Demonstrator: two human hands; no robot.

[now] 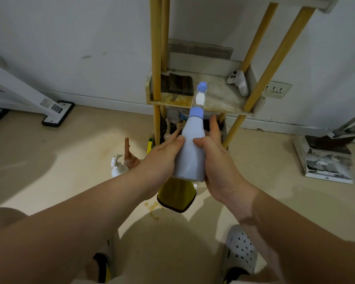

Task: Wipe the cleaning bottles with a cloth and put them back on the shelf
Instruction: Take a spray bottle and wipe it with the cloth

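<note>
Forearms up close: left hand (164, 154) and right hand (217, 160) each have a snug grip round the spray bottle (193, 156) mid-body. Smooth plastic, probably light and slippery. Shelf (219, 99) sits just beyond the grip, cloth (176, 198) hangs underneath.

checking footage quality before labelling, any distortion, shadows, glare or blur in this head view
Head view: the wide lens makes the shelf posts lean apart; light is dim, with a bright patch on the floor left of the shelf and broad soft shadows nearer the person; the bottle is sharp, without glare.
</note>
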